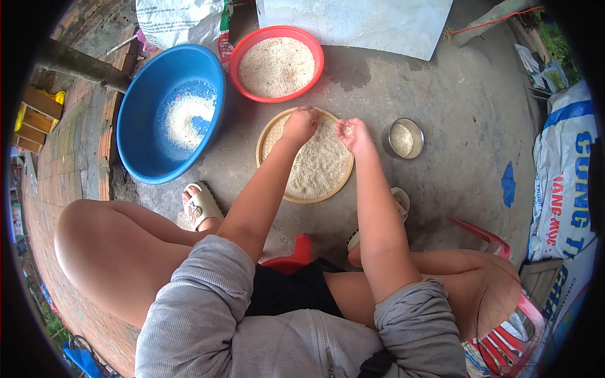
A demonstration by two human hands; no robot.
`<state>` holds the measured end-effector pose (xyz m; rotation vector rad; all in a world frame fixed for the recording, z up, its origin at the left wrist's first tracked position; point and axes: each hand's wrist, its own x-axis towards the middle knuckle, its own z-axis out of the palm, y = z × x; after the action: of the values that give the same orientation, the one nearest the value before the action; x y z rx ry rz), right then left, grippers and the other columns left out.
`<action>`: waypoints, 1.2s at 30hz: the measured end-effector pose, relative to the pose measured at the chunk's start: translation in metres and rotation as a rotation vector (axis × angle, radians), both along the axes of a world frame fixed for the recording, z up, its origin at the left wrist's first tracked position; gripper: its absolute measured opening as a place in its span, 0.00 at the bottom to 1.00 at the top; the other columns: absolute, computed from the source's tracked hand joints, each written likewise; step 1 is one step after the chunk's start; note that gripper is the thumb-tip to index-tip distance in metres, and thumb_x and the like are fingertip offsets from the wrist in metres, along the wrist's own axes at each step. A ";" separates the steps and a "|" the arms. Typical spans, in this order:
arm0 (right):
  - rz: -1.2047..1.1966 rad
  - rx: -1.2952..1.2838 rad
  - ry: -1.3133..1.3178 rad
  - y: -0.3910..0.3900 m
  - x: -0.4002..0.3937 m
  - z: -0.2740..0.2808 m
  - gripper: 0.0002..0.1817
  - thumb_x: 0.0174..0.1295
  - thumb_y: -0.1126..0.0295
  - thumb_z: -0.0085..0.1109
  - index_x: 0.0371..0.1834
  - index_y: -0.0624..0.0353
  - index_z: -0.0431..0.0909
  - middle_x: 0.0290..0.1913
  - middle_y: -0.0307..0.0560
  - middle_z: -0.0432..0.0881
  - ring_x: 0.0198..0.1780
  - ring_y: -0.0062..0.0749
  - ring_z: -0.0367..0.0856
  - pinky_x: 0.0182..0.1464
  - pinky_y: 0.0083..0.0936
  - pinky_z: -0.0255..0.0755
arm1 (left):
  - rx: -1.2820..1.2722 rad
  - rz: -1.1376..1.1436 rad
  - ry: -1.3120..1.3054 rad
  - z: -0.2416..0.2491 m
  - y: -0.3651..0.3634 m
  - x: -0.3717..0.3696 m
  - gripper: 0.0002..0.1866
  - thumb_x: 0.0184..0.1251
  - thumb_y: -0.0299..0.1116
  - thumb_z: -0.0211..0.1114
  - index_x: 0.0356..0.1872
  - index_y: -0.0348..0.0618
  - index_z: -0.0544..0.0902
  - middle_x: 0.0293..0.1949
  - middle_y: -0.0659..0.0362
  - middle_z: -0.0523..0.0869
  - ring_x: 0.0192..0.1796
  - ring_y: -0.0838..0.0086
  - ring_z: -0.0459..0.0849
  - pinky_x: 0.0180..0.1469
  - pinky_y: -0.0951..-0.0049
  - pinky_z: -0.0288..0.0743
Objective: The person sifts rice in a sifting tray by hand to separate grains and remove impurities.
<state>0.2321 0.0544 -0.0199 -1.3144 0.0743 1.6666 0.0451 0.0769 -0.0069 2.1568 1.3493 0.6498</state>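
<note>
A round woven bamboo tray [309, 200] lies on the concrete between my feet, spread with pale rice-like grain [318, 169]. Over its upper part is my left hand [301, 126], back upward and fingers curled closed; whatever they hold is hidden. My right hand [355, 135] is at the tray's upper right edge, turned palm up with its fingers bent in. Something too small to name may be between those fingertips. To the right of that hand stands a small metal bowl [421, 140] with some grain in it.
Beyond the tray sits a red basin [236, 75] full of grain. A large blue basin [140, 126] at left holds scattered white grains. A whitish board [359, 28] and a printed sack [179, 22] are at the back. More sacks [561, 183] line the right side.
</note>
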 end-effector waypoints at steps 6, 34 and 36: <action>-0.010 0.013 -0.003 -0.013 0.002 -0.002 0.18 0.63 0.67 0.40 0.44 0.75 0.71 0.40 0.58 0.77 0.41 0.42 0.79 0.48 0.33 0.79 | 0.020 -0.022 0.064 -0.023 -0.008 0.012 0.07 0.52 0.27 0.63 0.33 0.44 0.85 0.35 0.54 0.84 0.42 0.58 0.82 0.47 0.63 0.77; 0.149 -0.283 -1.374 -0.008 0.088 0.051 0.34 0.66 0.47 0.44 0.51 0.75 0.75 0.49 0.65 0.79 0.56 0.56 0.76 0.59 0.46 0.68 | -0.346 -0.230 -0.028 -0.001 -0.020 0.006 0.06 0.53 0.25 0.65 0.33 0.41 0.85 0.32 0.55 0.87 0.36 0.68 0.85 0.42 0.70 0.77; 0.146 -0.300 -1.476 -0.014 0.062 0.061 0.32 0.66 0.49 0.45 0.54 0.73 0.73 0.55 0.64 0.74 0.58 0.57 0.73 0.58 0.46 0.68 | -0.226 -0.300 -0.027 0.000 -0.034 0.021 0.06 0.52 0.24 0.65 0.33 0.41 0.85 0.32 0.53 0.86 0.36 0.63 0.85 0.42 0.68 0.78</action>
<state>0.2943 0.0403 0.0411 -2.4984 -0.6692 0.4464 0.0663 0.0431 -0.0070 2.0982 1.0026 0.3868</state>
